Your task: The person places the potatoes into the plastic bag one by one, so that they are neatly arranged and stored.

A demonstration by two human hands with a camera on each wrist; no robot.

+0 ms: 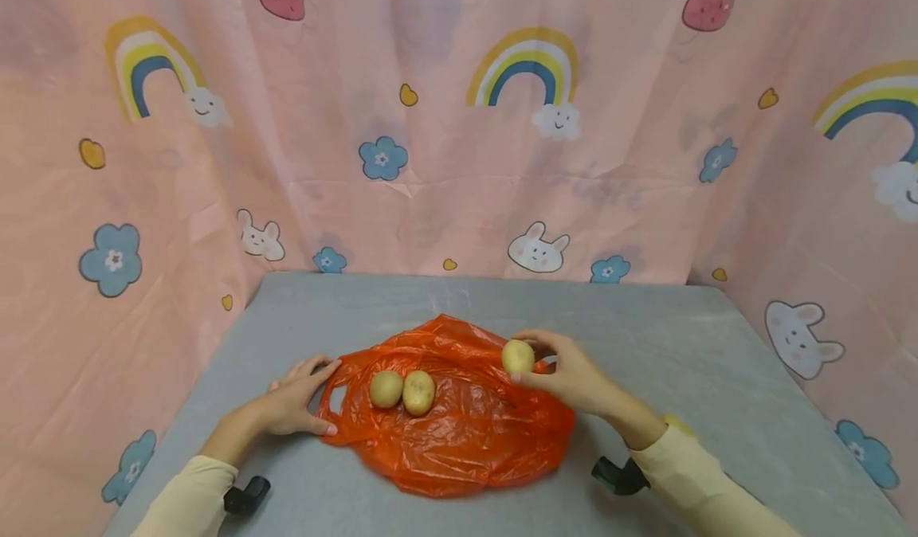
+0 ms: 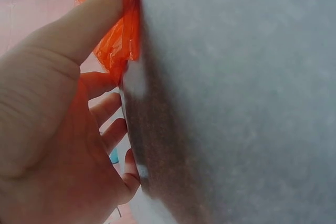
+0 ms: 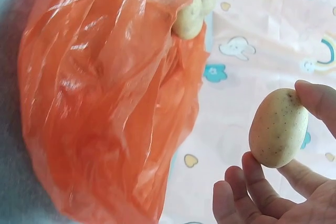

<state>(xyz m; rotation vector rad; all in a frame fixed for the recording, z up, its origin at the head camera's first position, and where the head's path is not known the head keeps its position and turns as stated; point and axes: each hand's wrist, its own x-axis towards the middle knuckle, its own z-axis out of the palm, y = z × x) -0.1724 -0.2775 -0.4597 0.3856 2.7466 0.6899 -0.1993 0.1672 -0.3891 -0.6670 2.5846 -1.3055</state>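
An orange-red plastic bag (image 1: 459,449) lies spread out on the table, its handle opening toward the left. Two potatoes, one (image 1: 386,390) beside the other (image 1: 419,393), rest side by side on its left part. Above the bag's right side, my right hand (image 1: 579,376) pinches a third potato (image 3: 278,128) between thumb and fingertips, as the right wrist view shows up close. My left hand (image 1: 292,403) rests at the bag's left edge with fingers spread. In the left wrist view its thumb (image 2: 89,22) touches the orange plastic and the other fingers are loosely bent.
The grey tabletop (image 1: 344,306) carries the bag. Pink curtains (image 1: 445,202) printed with rainbows and rabbits hang behind it and on both sides. Part of a yellow thing (image 1: 677,423) shows behind my right forearm. Black wrist mounts (image 1: 247,495) sit under both wrists.
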